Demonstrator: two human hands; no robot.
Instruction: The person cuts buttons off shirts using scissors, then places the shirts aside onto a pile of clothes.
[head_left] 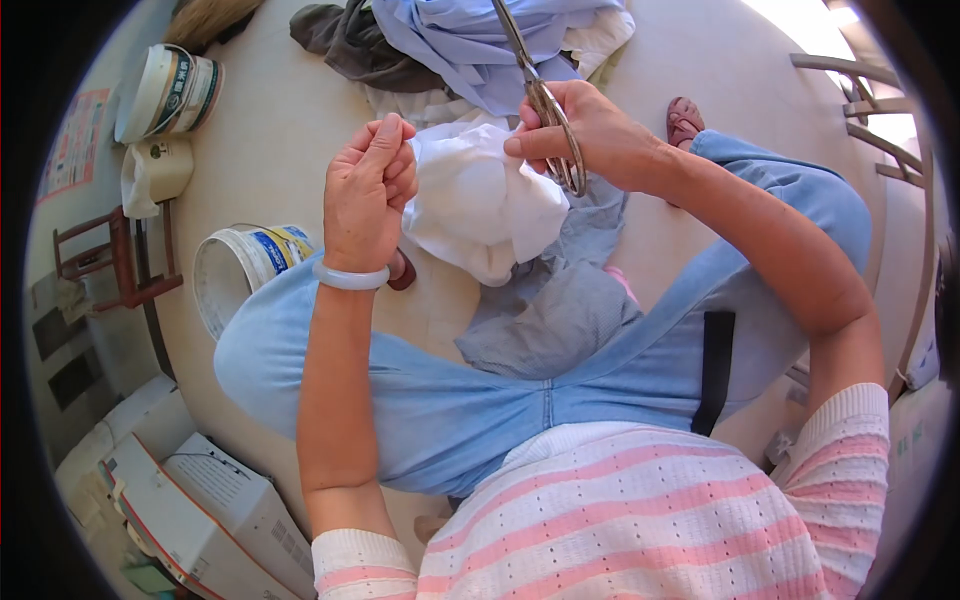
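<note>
The white cloth hangs between the hands, in front of the lap and over the grey cloth; its longer run drops from the fingers back toward the knees. The right hand is the nearer, its thumb and forefinger pinching the cloth's far right edge while also gripping the scissors. Their long axis points away from the body and slightly left, blades beyond the cloth toward the clothes pile on the floor, so the blades face away from the fabric. The left hand is closed just beside the cloth's left edge, thumb pressed on the curled forefinger; whether it has caught fabric or thread I cannot tell. The left forearm runs almost straight forward above the bangle-ringed wrist's near side; the right elbow is bent outward, its forearm slanting in across the right thigh.
</note>
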